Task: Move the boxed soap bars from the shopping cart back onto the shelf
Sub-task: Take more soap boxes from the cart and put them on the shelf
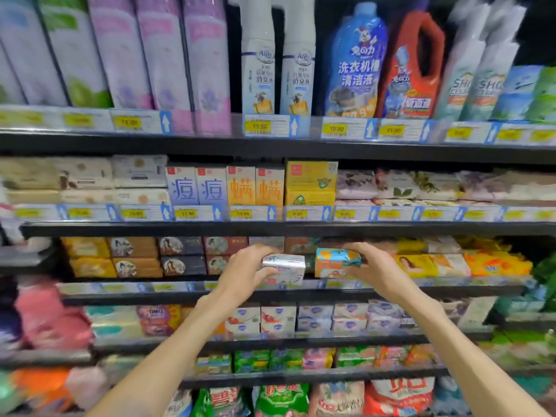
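Two bare forearms reach up from the bottom edge toward the soap shelf (288, 291), third row down, our landmark here. We have the left hand (245, 270) at the shelf's front lip, grip clenched around a silver-white soap box (284, 268), fingers over the top, thumb underneath. Box is held level, just in front of the stocked rows, overlapping the price strip; we cannot tell if it touches the shelf. Just right of it, the right hand (374, 270) has its grip closed on an orange-and-teal soap box (337, 262), fingers curled over the top and right end. The two boxes sit side by side, a thin gap between them.

Farther back on the same shelf: brown and dark portrait boxes (156, 256) to the left of the hands, yellow packs (427, 263) to the right. Below the shelf, white boxed soaps (278, 322), then green and pink wrapped bars, then bagged detergent at the bottom. Above the shelf, a row with pale blue boxes (197, 186), orange boxes (255, 188) and a yellow stack (311, 183). Higher still, white spray bottles (278, 73), a blue bottle (356, 61) and a red jug (413, 70). Edges of the view are blurred. Shopping cart is out of view.
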A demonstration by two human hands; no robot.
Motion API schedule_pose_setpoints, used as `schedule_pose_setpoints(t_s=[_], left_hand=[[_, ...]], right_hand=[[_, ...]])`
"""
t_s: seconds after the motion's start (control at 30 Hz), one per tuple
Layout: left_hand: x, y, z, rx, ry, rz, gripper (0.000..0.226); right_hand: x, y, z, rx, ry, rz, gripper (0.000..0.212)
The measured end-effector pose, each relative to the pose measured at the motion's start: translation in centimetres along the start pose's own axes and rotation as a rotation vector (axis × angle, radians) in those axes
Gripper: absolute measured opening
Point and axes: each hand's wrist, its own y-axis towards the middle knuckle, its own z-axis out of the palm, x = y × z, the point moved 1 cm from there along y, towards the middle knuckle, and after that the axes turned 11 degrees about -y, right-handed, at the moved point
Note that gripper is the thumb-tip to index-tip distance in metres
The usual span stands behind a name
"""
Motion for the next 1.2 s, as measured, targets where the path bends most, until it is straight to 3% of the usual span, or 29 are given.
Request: schedule_pose_setpoints(t_s=[0.23, 0.67, 0.97, 1.2], left_hand=[[1.3, 0.3, -0.8, -0.058, 0.035, -0.056, 0.04], [5.3, 0.9, 1.5, -0.018, 0.154, -0.111, 0.038], [5.7, 0.7, 3.2, -0.009, 0.317, -0.123, 0.043], [5.5, 0.8, 3.1, -0.013, 0.367, -0.092, 0.039]], right_hand=[[1.5, 2.0, 1.5, 0.007, 0.03, -0.097, 0.051], [2.9, 3.2, 4.3, -0.015, -0.004, -0.055, 0.052], [4.3, 3.1, 6.3, -0.061, -0.157, -0.004, 0.055], [5.9, 3.4, 6.5, -0.127, -0.487, -0.092, 0.048]])
